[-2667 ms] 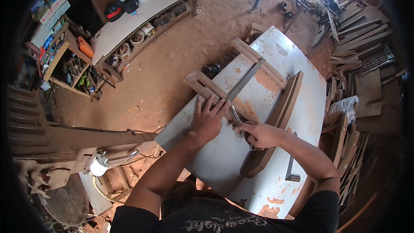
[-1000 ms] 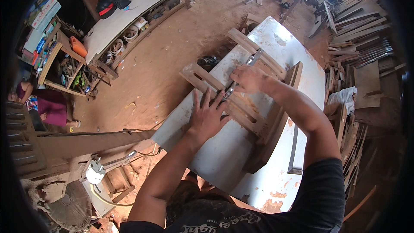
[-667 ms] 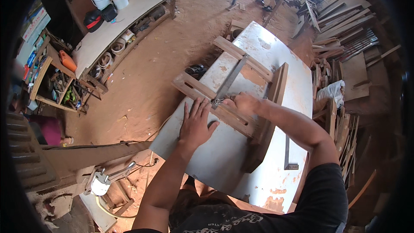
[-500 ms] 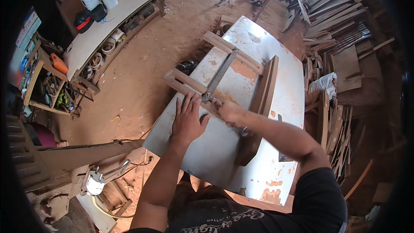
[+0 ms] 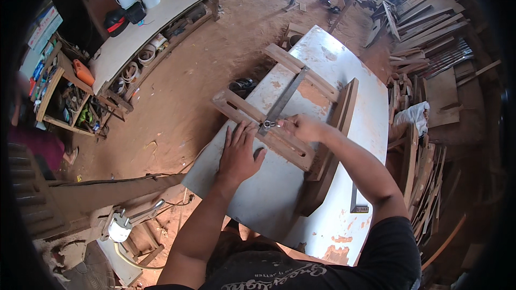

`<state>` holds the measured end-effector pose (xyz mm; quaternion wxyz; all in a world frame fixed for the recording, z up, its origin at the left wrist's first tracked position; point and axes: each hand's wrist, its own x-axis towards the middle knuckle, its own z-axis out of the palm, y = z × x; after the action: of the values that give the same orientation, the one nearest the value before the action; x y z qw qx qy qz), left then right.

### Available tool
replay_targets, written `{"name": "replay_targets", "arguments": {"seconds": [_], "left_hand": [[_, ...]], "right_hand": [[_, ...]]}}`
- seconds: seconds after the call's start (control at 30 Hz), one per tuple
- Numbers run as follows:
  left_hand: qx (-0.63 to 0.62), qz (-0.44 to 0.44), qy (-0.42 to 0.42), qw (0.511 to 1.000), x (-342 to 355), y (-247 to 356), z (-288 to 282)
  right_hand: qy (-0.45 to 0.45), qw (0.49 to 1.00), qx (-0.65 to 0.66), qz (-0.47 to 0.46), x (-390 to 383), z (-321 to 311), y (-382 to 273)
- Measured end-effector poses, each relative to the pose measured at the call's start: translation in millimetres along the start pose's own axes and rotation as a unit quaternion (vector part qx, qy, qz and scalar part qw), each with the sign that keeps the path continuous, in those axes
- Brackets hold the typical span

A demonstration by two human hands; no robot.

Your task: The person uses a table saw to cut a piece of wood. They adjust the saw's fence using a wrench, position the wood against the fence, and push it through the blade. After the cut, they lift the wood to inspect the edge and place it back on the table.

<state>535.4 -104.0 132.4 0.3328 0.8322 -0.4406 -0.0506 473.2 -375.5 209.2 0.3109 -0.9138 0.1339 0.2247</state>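
1. Grip first: I've got the left hand (image 5: 241, 153) left of centre, palm down, fingers apart, tips at the near slotted rail (image 5: 280, 146), not wrapped round anything. The right hand (image 5: 301, 128), just right of centre, is clamped on a wrench (image 5: 267, 124).
2. Wrench spot: mid-frame, its bright ring end showing between the hands, at the lower end of the metal bar (image 5: 286, 95). From my end I can't tell if the ring is seated on a fastener.
3. Pointing: ring end to frame left. Long axis looks roughly level across the frame; most of the shank is hidden in the fist.
4. Handling, my guess: stiff, fairly light, not fragile; smooth metal, so a bit slippery. I'd hold it by the shank, clear of the ring.
5. Bar: long axis runs lower left to upper right, reaching the far slotted rail (image 5: 323, 89). Reads stiff; I'd take it mid-length.
6. Right of centre: timber beam (image 5: 348, 110) along the rails' right ends, then a metal square (image 5: 355, 198), lower right, on the white board (image 5: 258, 193).
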Motion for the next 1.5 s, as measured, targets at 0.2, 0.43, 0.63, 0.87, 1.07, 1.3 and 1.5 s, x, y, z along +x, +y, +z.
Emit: {"name": "replay_targets", "arguments": {"seconds": [0.2, 0.43, 0.63, 0.87, 1.07, 1.3, 1.5], "left_hand": [[-0.004, 0.002, 0.009, 1.0, 2, 1, 3], [0.014, 0.011, 0.018, 1.0, 1, 1, 6], [0.02, 0.0, 0.003, 1.0, -1, -1, 7], [0.038, -0.005, -0.009, 0.999, 6, 2, 6], [0.056, 0.001, -0.011, 0.998, 3, 3, 4], [0.106, 0.028, -0.026, 0.994, 6, 10, -8], [0.128, 0.018, -0.053, 0.99, 10, 15, -8]], "right_hand": [[-0.097, 0.992, -0.068, -0.046, 30, -46, -3], [-0.151, 0.98, -0.079, -0.106, 69, -47, 22], [-0.107, 0.994, -0.033, 0.015, 51, -19, 35], [0.003, 0.904, 0.374, 0.206, -10, 72, 0], [0.021, 0.761, 0.595, 0.26, -32, 76, -62], [0.209, 0.967, 0.048, 0.141, 25, -69, 89], [0.231, 0.953, -0.006, 0.196, 131, -149, 190]]}}
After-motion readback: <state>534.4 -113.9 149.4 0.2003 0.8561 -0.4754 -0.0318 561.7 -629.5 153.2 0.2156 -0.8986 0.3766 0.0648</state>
